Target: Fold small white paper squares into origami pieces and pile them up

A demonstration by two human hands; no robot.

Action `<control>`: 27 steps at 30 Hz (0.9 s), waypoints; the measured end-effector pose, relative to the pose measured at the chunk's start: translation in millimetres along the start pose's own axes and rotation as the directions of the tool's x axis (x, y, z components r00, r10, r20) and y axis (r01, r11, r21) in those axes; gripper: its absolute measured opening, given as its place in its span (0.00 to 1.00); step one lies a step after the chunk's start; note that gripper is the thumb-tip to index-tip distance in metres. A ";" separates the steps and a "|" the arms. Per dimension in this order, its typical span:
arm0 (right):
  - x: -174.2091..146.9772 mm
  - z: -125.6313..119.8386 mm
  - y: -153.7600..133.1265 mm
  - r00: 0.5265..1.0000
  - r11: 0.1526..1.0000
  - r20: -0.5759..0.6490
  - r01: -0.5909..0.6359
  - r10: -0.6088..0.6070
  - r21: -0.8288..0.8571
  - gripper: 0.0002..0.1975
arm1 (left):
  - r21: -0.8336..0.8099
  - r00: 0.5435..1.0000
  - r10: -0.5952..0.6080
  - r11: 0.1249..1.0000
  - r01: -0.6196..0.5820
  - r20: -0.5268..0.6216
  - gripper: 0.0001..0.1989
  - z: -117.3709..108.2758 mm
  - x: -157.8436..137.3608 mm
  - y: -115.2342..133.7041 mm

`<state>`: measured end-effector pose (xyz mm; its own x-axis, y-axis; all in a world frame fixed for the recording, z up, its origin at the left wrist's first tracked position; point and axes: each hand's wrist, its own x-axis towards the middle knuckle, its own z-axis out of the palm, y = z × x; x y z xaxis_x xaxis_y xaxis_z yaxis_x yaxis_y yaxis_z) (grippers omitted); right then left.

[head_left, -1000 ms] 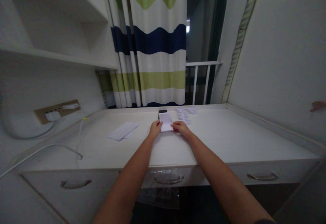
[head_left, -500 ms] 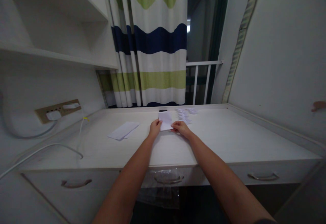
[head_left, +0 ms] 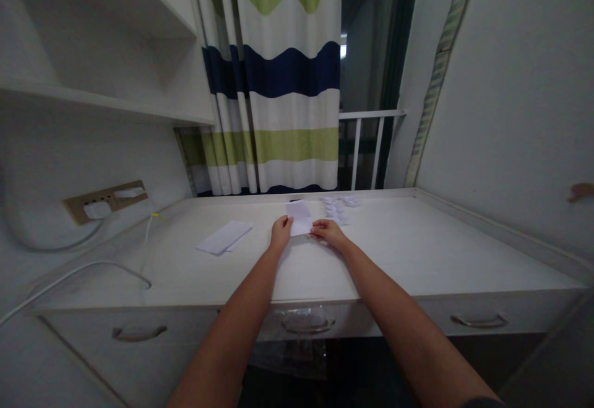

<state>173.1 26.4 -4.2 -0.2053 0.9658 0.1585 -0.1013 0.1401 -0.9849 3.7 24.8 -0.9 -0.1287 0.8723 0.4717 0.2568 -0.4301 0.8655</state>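
Note:
A small white sheet of paper (head_left: 299, 217) is held up above the desk between my two hands. My left hand (head_left: 281, 233) pinches its left edge, thumb in front. At the lower right corner, my right hand (head_left: 327, 233) has its fingertips closed on the sheet. Just behind the right hand lie several folded white paper pieces (head_left: 333, 210), set in a row, with more beside them. A stack of white paper sheets (head_left: 225, 238) rests flat to the left of my left hand.
The white desk (head_left: 399, 253) has drawers with metal handles (head_left: 479, 321) along its front. A dark object (head_left: 296, 200) sits behind the held sheet. White cables (head_left: 111, 264) run from a wall socket (head_left: 106, 200) at left. A striped curtain (head_left: 292, 73) hangs behind.
Both hands and the sheet have shifted very slightly to the left. The sheet is tilted a little differently, and both hands keep hold of it.

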 end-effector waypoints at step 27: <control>4.2 -3.8 3.1 0.995 0.996 -0.036 0.095 -0.095 -0.003 0.17 | -0.088 0.984 -0.057 0.994 0.072 0.168 0.08 5.6 1.2 -10.0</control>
<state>175.6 31.7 -6.9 -0.1594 0.9554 0.2484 -0.1177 0.2314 -0.9657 6.3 31.5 -9.9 0.0195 0.9220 0.3866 0.1618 -0.3845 0.9088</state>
